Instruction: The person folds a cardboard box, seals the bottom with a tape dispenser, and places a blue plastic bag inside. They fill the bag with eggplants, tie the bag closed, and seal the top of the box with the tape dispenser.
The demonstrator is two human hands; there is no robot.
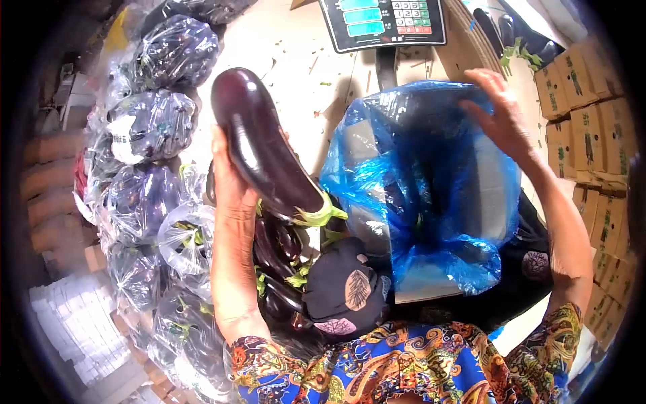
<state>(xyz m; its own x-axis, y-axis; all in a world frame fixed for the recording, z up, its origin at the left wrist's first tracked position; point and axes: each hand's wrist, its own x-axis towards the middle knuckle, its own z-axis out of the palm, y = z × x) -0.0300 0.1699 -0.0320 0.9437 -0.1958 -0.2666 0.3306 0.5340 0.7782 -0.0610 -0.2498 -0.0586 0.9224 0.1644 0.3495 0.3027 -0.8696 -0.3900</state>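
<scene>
Where the eggplant (259, 145) sits: raised in my left hand (232, 195), tilted, blunt end up and away, green calyx (316, 215) end down, above a loose pile of eggplants (279, 269).
Left fingers: closed round the lower half of the eggplant with the palm behind it; the fruit hides most of them from me.
Weight: long and thick, so I judge it fairly heavy for one hand.
Skin: glossy and smooth, likely slippery; a hard squeeze could bruise or scuff it.
Stiffness: firm, with no sag along its length.
Best hold: I would say round the thick middle, near the balance point, not by the ragged calyx.
Right hand (501, 121): fingers spread open at the far rim of the blue bag (431, 195), gripping nothing that I can see.
Blue bag: mouth open, lining a box (424, 291) just right of the eggplant.
Scale (383, 23): beyond the bag, display lit.
Clear bags (158, 124): packed with eggplants, stacked at the left.
Cardboard boxes (592, 101): stacked at the right.
</scene>
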